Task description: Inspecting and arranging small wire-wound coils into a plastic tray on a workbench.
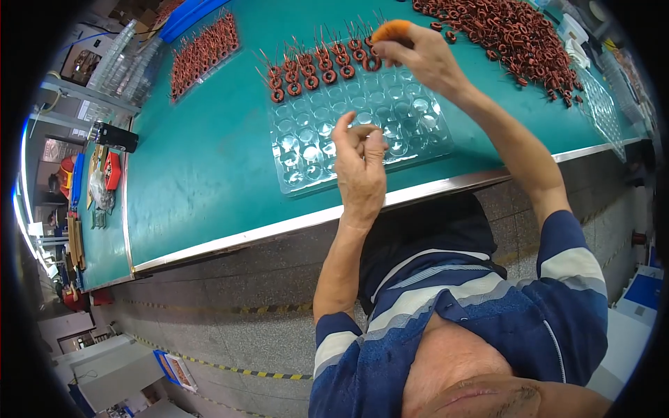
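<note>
A clear plastic tray (pixel 300 182) with round pockets lies in front of me near the table's edge. Small ring coils (pixel 311 82) wound in copper-red wire, leads pointing up, stand in its far rows; the nearer pockets hold none. My right hand (pixel 425 59), an orange cover on one finger, is at the far right of those rows. Its thumb and finger close at a ring coil (pixel 371 63), though the exact contact is partly hidden. Over the tray's near half hovers my left hand (pixel 361 157), fingers loosely bent and apart, with nothing visible in them.
A large heap of loose ring coils (pixel 505 35) covers the far right. Another filled tray (pixel 205 56) sits far left beside a blue bin (pixel 191 17). Stacked clear trays (pixel 125 66) and a black box (pixel 115 137) are at the left; an upright clear tray (pixel 598 104) leans at the right edge.
</note>
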Action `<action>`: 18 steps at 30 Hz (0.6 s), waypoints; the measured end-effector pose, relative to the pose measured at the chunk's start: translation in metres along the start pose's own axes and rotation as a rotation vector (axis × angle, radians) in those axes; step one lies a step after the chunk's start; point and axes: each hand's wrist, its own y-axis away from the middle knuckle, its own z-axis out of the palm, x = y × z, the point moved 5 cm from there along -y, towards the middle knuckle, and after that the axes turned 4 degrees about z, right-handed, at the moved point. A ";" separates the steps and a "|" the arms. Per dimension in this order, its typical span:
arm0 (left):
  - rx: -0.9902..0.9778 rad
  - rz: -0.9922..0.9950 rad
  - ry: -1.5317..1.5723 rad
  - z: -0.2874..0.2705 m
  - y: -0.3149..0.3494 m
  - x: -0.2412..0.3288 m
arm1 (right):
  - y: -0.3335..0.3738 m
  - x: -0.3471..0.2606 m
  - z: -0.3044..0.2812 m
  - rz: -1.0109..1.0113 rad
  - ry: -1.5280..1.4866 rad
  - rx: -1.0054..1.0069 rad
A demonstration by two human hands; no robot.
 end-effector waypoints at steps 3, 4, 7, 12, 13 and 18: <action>-0.026 0.051 -0.118 0.002 -0.001 0.000 | -0.039 0.042 0.021 0.015 0.035 -0.146; -0.040 0.061 -0.147 0.004 0.000 0.000 | -0.045 0.057 0.030 0.096 0.101 -0.222; -0.043 0.072 -0.184 0.005 0.000 0.000 | -0.049 0.068 0.034 -0.028 0.230 -0.250; -0.084 0.106 -0.250 0.007 -0.001 0.004 | -0.047 0.058 0.003 -0.135 0.382 -0.154; -0.099 0.093 -0.251 0.008 -0.001 0.004 | -0.047 0.058 -0.009 -0.144 0.413 -0.105; -0.102 0.090 -0.290 0.010 -0.001 0.007 | -0.028 0.095 -0.088 -0.197 1.104 0.009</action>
